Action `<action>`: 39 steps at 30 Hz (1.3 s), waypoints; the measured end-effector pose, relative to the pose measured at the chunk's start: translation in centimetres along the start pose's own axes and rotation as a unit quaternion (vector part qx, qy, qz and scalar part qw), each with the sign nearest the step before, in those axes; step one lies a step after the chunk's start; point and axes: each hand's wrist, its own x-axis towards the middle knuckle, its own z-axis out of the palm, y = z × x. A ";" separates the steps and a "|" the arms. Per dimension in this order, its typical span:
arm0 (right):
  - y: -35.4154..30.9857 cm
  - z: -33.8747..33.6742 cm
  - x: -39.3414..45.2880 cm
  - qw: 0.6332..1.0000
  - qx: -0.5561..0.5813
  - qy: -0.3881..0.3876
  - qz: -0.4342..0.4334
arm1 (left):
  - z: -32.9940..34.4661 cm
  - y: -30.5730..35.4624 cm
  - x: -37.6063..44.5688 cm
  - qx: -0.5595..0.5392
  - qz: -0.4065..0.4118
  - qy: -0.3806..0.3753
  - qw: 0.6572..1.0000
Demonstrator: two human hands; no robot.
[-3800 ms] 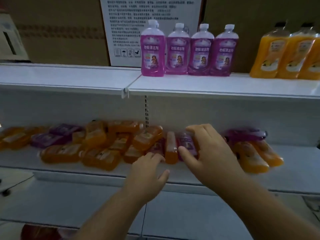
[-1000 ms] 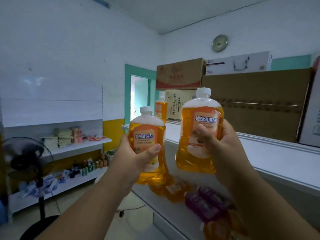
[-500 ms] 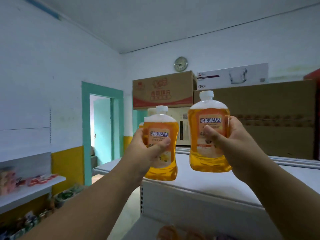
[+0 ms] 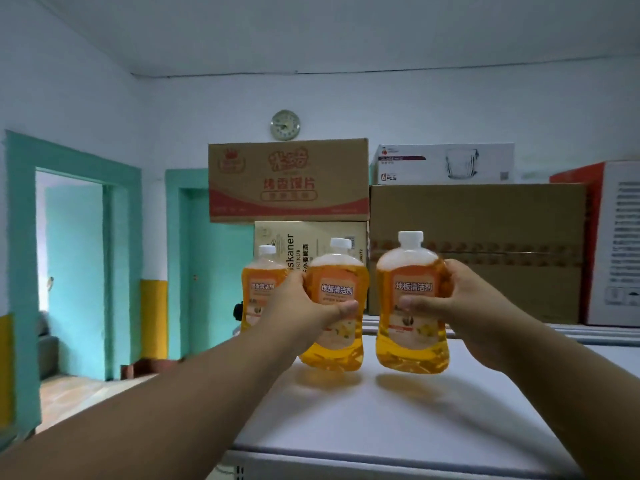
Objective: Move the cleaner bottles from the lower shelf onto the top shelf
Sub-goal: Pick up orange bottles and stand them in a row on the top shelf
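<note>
My left hand (image 4: 301,306) grips an orange cleaner bottle (image 4: 337,337) with a white cap, tilted slightly right. A second orange bottle (image 4: 412,341) is gripped upright by my right hand (image 4: 453,303). Both bottles hover just above the white top shelf (image 4: 398,420), with their shadows on it below them. A third orange bottle (image 4: 258,289) stands at the shelf's far left end, behind my left hand. The lower shelf is out of view.
Cardboard boxes are stacked along the back of the top shelf: a brown one (image 4: 485,251), a red-printed one (image 4: 287,180), a white glassware box (image 4: 443,164) and a red-and-white box (image 4: 616,237) at right. Teal doorways (image 4: 72,271) open at left.
Since a second ago, both bottles have moved out over the top shelf and come down close to its surface. The view has swung right, and the third standing bottle is beside my left hand.
</note>
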 end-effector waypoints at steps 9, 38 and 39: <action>1.7 0.8 1.2 0.999 -0.030 -0.024 0.036 | -0.1 -0.4 0.6 0.193 0.040 0.037 0.980; 2.8 3.5 3.4 0.931 -0.339 0.069 -0.113 | -2.3 -1.6 7.6 0.525 0.291 0.046 0.798; 3.0 3.5 3.5 0.931 -0.338 0.070 -0.116 | -2.2 -1.7 7.7 0.523 0.290 0.046 0.800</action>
